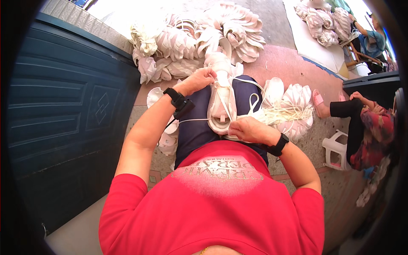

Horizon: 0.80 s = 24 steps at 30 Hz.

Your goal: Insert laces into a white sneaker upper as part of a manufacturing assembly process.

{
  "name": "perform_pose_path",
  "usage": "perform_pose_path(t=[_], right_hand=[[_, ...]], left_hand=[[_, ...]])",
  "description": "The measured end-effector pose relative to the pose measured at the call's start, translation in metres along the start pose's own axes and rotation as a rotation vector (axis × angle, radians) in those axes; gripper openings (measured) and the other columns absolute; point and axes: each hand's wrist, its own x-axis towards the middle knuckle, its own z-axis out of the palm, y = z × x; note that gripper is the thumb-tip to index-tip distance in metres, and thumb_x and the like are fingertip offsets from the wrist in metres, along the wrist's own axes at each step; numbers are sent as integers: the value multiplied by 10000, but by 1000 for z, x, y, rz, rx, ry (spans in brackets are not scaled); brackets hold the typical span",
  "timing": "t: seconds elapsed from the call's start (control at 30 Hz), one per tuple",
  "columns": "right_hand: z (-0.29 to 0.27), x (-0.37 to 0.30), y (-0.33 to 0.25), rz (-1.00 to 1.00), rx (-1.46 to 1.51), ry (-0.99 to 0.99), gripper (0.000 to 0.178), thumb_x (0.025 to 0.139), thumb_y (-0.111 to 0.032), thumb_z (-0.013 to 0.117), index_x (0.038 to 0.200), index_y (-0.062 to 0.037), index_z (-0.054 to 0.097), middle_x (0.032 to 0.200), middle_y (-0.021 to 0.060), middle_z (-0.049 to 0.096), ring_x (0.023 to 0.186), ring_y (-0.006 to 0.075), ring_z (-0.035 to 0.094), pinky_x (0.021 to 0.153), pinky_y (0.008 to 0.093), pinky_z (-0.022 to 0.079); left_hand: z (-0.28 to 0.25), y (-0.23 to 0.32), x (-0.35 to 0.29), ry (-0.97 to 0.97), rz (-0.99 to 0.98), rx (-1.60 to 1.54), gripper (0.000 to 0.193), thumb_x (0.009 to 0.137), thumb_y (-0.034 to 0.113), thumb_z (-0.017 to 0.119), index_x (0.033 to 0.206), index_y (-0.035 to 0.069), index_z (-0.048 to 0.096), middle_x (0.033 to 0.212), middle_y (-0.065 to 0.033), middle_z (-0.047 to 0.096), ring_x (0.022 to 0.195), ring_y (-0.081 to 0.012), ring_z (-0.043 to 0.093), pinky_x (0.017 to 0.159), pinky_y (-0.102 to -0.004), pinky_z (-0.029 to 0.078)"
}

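Note:
A pale pink and white shoe upper (221, 104) lies lengthwise across my lap, its heel opening toward me. White shoelace (254, 103) is threaded through its front, and loose loops trail over my right thigh. My left hand (199, 80) is beside the far part of the lacing, thumb and fingertips pinched together; what they hold is too small to make out. Close to the heel opening, my right hand (251, 130) is closed, with a stretch of lace running down to its fingertips. Another lace end crosses my left thigh.
Bundled shoe uppers (178, 42) are heaped on the floor ahead. More uppers with tangled laces (293, 106) lie right of my knees. A dark blue panelled door (55, 97) stands left. At right, a seated person (369, 123) is near a white plastic stool (335, 148); another person sits farther back.

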Motion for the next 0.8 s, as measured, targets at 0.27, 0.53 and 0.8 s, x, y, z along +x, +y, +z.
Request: perform_pose_path(t=[0.27, 0.53, 0.8], right_hand=[[-35, 9, 41, 39, -88, 424, 182, 816, -176, 518, 818, -8, 586, 900, 141, 563, 816, 330, 553, 715, 371, 450], [-52, 79, 86, 365, 263, 110, 223, 812, -218, 543, 815, -3, 601, 753, 68, 595, 689, 144, 550, 653, 278, 433], [-71, 49, 46, 163, 695, 513, 213, 864, -216, 519, 791, -24, 574, 658, -22, 513, 624, 51, 480, 580, 179, 385]], left_hand=[[10, 0, 6, 119, 121, 244, 172, 795, 89, 530, 931, -15, 546, 758, -31, 562, 700, -85, 504, 648, -230, 421], [23, 7, 4, 287, 200, 361, 153, 777, 104, 537, 881, 5, 589, 712, -87, 580, 664, -140, 528, 634, -280, 434], [33, 14, 27, 354, 191, 661, 335, 712, 231, 615, 968, 19, 571, 840, -182, 596, 797, -283, 579, 714, -347, 452]])
